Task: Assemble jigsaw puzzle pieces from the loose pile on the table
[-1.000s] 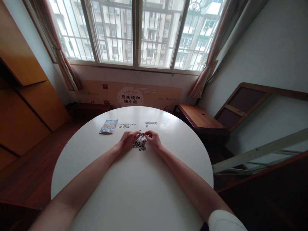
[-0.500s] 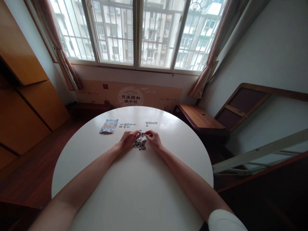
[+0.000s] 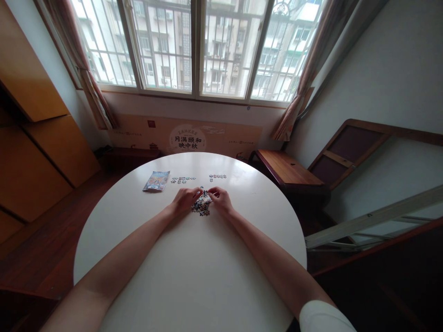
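white glossy counter point(image 3: 194, 267). left hand point(image 3: 185, 199) and right hand point(image 3: 221, 199) pinched together on puzzle piece point(image 3: 205, 190), just above loose pile point(image 3: 200, 206) between both hands. possible bent tabs if forced; possible loss into loose pile if dropped.

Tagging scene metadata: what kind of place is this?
Likely a room in a flat: a round white table bearing a pile of small colourful jigsaw pieces, a large barred window facing apartment blocks, and orange-brown wooden cabinets.
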A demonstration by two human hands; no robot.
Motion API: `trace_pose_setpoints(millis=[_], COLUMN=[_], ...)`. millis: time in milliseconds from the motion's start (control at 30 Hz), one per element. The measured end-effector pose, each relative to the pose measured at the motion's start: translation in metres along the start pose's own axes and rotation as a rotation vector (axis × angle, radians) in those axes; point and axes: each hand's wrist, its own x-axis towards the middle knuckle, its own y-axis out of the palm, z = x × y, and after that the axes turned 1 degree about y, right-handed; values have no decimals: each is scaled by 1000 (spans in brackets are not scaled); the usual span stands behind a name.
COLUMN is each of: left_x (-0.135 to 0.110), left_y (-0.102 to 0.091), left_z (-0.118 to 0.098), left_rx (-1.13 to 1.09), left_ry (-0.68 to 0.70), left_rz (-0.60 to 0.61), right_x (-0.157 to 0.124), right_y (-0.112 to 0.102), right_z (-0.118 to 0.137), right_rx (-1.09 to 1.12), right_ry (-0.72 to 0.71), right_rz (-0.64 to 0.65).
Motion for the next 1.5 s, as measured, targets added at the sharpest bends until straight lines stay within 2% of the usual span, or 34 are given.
trace_pose_setpoints(millis=[833,1500], left_x=[0,1], left_y=[-2,-4], left_z=[-2,-3], left_rx=[7,-2], left_ry=[7,-9], left_rz=[13,10], right_x=[-1,0], right_y=[-1,1], right_z=[6,0], right_rx=[-3,-25], right_ry=[14,-4], right_rz=[0,1])
